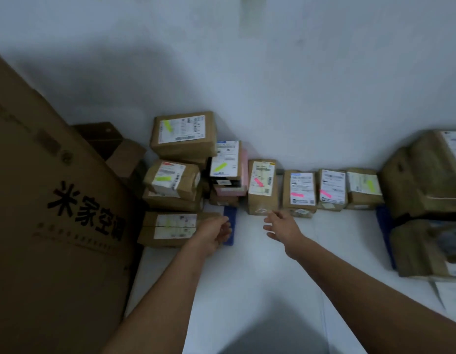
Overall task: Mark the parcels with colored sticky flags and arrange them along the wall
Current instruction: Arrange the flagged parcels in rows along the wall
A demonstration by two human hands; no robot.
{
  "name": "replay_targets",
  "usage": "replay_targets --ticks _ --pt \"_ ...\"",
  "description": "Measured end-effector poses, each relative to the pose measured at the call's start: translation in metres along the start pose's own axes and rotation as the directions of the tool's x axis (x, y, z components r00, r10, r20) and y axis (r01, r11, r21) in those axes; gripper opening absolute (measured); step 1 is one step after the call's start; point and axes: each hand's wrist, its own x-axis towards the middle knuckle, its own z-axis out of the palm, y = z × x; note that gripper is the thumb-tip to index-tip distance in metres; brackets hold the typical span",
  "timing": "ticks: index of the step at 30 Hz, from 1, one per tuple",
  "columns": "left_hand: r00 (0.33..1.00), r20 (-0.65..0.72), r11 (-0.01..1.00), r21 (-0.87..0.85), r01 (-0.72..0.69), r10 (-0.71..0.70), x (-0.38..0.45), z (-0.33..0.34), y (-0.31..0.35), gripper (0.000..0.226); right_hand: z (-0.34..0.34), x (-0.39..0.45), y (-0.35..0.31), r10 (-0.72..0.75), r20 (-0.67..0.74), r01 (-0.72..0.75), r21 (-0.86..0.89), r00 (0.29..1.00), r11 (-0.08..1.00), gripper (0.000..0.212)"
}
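Reaching: both hands' fingers loosely spread, holding nothing | big carton [56,200] reads 米家空调

Two bare forearms are visible, uncovered from elbow to wrist; no sleeve edge shows. The left hand [216,232] and the right hand [281,226] carry no gloves. Wrists and fingers show no watch, band or ring. Motion blur softens finger detail.

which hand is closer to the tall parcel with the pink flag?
Right. The right hand reaches just below the tall pink-flagged parcel, nearly at its base. The left hand is off to its left, by the blue item.
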Motion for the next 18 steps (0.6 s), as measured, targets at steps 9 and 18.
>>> replay_targets --ticks 9,18 --pt "0.986 0.161 0.986 0.165 0.014 -0.041 -0.004 0.123 -0.006 0.009 -0.151 0.019 0.018 -0.001 -0.224 -0.007 -0.034 0.975 0.999 0.021" --pt "0.975 0.201 0.947 0.32 0.021 -0.09 0.017 0.207 0.006 0.02 -0.233 0.087 0.0 -0.161 -0.386 -0.019 -0.422 0.908 0.906 0.045"
